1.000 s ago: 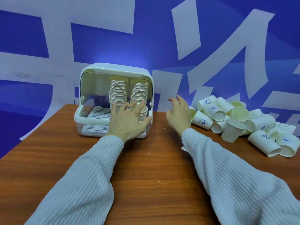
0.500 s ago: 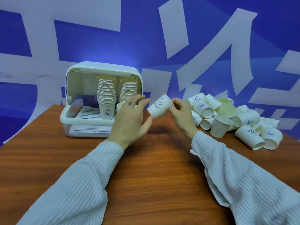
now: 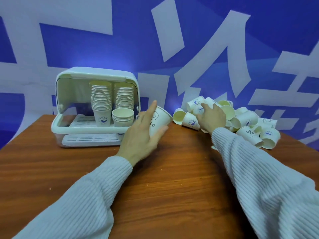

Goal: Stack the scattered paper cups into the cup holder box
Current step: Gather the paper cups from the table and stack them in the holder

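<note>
- Head view: the left hand [image 3: 141,135] is clamped around a smiley-print paper cup [image 3: 159,120], tilted, just right of the cup holder box [image 3: 96,107].
- The right hand [image 3: 211,117], fingers spread, rests on the pile of scattered cups [image 3: 241,118] on the wooden surface [image 3: 172,187].
- Two tall cup stacks [image 3: 101,100] and a short one stand in the box.

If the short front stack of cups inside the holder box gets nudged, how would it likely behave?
The short stack stands upright on the box's slatted tray, a few nested cups high, so it probably slides rather than tips. Being thin paper, it is likely light and easily dented. The taller stack beside it looks more apt to topple.
</note>
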The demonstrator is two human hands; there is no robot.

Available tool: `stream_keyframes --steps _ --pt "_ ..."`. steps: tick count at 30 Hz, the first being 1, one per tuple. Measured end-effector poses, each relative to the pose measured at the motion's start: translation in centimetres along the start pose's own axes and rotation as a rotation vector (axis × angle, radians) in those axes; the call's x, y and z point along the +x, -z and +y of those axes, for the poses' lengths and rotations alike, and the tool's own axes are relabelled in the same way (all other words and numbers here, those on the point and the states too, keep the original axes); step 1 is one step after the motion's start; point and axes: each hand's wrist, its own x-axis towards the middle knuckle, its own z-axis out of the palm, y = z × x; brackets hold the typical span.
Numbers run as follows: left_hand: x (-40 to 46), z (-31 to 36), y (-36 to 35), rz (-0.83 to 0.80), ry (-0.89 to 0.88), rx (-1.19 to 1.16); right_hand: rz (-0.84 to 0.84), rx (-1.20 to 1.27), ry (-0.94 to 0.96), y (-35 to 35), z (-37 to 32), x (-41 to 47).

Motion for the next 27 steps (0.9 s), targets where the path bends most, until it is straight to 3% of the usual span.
stream_keyframes --steps 4,7,9,11,15,18,21,24,27 --pt "0.2 0.2 1.2 0.095 0.04 -0.078 -0.034 -0.069 -0.031 -1.0 0.5 1.1" --pt "0.3 0.2 1.6 0.121 0.076 -0.101 0.057 0.006 -0.053 0.0 0.3 0.9" --pt "0.5 0.0 1.5 0.129 0.108 -0.126 0.124 0.183 -0.078 1.7 -0.2 0.1" --pt "0.7 0.1 1.4 0.141 0.16 -0.194 0.101 0.51 -0.101 3.6 -1.2 -1.3" --pt "1.3 1.1 1.3 0.153 0.301 -0.467 -0.188 1.241 0.034 6.7 -4.2 -5.6" --pt "1.8 1.3 2.0 0.185 0.385 -0.633 -0.47 1.31 0.257 7.8 -6.9 -8.5" --pt "2.0 1.4 3.2 0.215 0.384 -0.69 -0.608 1.309 0.308 7.9 -9.1 -9.6" --pt "2.1 1.0 4.6 0.229 0.367 -0.718 -0.565 1.411 0.197 8.3 -11.4 -9.9" --pt "2.6 0.2 6.7 0.34 0.37 -0.653 -0.34 1.367 0.144 8.7 -13.8 -9.5"
